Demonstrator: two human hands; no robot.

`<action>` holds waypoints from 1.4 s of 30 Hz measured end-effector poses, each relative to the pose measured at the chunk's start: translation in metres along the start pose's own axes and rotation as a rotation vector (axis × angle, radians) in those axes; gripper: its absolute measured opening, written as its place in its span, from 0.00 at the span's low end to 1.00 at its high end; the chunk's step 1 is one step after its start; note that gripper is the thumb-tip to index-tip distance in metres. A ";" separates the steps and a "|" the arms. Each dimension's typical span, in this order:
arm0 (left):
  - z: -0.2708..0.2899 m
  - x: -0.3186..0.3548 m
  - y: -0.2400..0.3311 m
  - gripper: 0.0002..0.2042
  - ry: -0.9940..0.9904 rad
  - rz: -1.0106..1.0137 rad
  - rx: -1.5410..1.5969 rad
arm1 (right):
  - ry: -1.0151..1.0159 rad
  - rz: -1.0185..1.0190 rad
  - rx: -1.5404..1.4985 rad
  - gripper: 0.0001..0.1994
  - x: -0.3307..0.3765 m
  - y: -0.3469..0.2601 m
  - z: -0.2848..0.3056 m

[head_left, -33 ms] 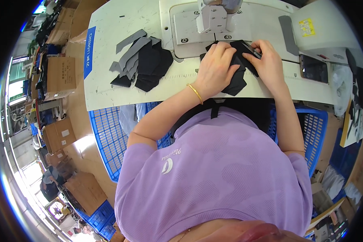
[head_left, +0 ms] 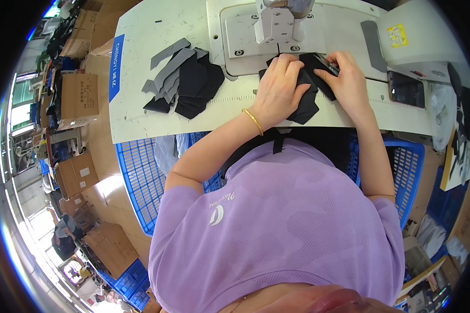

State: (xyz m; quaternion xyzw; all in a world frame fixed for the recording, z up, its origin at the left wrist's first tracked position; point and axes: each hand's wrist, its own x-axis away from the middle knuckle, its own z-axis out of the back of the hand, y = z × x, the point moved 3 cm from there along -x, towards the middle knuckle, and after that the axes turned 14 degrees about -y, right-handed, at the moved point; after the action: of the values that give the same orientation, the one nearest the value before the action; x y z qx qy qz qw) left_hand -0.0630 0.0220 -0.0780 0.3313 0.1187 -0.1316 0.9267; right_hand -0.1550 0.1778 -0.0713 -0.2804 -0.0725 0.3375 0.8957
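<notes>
matte black angular pieces (head_left: 304,110) lie by the pale table's (head_left: 133,78) front edge. the left hand (head_left: 278,93) partly covers them, fingers bent; whether it pinches, i cannot tell. the right hand (head_left: 347,81) pinches a slim metal tool (head_left: 326,63). blue lattice baskets (head_left: 136,177) stand below.

Before us on the desk (head_left: 137,65), the sewing machine (head_left: 277,25) stands beyond the middle of the near edge. A cloth pile (head_left: 199,86) lies toward the left edge. Between machine and near edge, more cloth (head_left: 304,110) lies under our hands (head_left: 280,87). The phone (head_left: 406,89) lies near the right edge, a strip (head_left: 372,44) behind it to the left. Baskets (head_left: 132,169) sit below the near edge, either side of us.
</notes>
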 end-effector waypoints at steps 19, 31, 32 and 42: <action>0.050 0.011 0.011 0.07 0.230 0.091 0.458 | -0.013 -0.001 -0.916 0.11 0.009 -0.045 -0.010; 0.096 0.036 -0.031 0.11 -0.082 0.154 0.508 | 0.034 0.152 -0.193 0.17 -0.003 -0.023 0.000; 0.095 0.035 -0.033 0.11 -0.136 0.134 0.475 | 0.249 0.280 0.140 0.17 -0.001 -0.013 0.021; 0.058 0.034 -0.016 0.11 -0.348 -0.057 0.507 | 0.073 -0.113 0.756 0.20 0.001 0.069 0.018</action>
State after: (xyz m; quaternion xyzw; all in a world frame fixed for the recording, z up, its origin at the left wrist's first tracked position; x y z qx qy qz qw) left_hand -0.0286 -0.0330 -0.0544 0.5210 -0.0692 -0.2378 0.8169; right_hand -0.1994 0.2289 -0.0943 0.0620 0.0738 0.2801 0.9551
